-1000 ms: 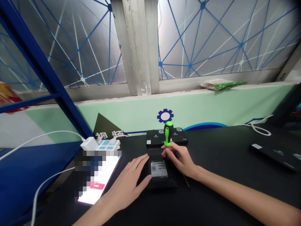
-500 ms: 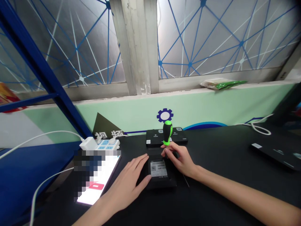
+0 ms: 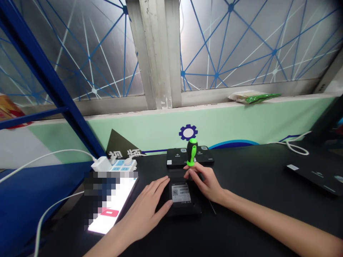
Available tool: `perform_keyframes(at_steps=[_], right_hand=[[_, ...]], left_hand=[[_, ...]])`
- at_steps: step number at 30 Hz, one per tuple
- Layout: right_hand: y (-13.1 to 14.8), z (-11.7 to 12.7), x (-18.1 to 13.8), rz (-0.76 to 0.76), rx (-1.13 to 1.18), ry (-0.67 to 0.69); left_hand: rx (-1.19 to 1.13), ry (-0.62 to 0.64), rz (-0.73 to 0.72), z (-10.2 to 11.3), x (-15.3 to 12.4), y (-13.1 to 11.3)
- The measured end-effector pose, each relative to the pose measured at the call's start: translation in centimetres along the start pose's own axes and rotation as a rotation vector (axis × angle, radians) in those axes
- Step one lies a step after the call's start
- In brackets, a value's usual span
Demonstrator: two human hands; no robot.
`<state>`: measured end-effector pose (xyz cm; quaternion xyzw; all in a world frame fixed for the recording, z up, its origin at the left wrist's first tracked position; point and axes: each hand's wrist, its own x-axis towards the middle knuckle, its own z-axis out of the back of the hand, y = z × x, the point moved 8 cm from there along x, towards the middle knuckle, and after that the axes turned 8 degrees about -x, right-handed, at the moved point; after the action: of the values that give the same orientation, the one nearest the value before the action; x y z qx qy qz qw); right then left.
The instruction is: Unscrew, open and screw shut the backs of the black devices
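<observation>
A black rectangular device (image 3: 181, 208) with a white printed label lies flat on the black table. My left hand (image 3: 151, 203) rests along its left side, fingers stretched out and thumb near the label. In my right hand (image 3: 203, 180) is a screwdriver (image 3: 192, 151) with a black and green handle, held upright by its shaft just under the handle. Its tip, at the far right part of the device, is hidden behind my fingers. A thin dark rod (image 3: 212, 207) lies on the table to the right of the device, partly under my right wrist.
Black boxes (image 3: 177, 157) with small labels sit against the wall. Another flat black device (image 3: 313, 176) lies to the right. On the left are a lit phone or tablet (image 3: 112, 210) and a power strip (image 3: 123, 165) with white cables. A green packet (image 3: 254, 97) lies on the sill.
The screwdriver handle has turned a little, so its green stripe faces differently. Both hands keep their places, and the whole view has shifted very slightly.
</observation>
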<state>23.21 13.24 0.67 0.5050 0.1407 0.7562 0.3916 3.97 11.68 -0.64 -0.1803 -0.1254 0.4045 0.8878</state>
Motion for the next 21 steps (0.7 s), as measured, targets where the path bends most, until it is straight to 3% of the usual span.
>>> perform_keyframes(at_steps=[21], right_hand=[[0.11, 0.04, -0.11, -0.001, -0.022, 0.003]], left_hand=[[0.028, -0.012, -0.02, -0.03, 0.01, 0.0]])
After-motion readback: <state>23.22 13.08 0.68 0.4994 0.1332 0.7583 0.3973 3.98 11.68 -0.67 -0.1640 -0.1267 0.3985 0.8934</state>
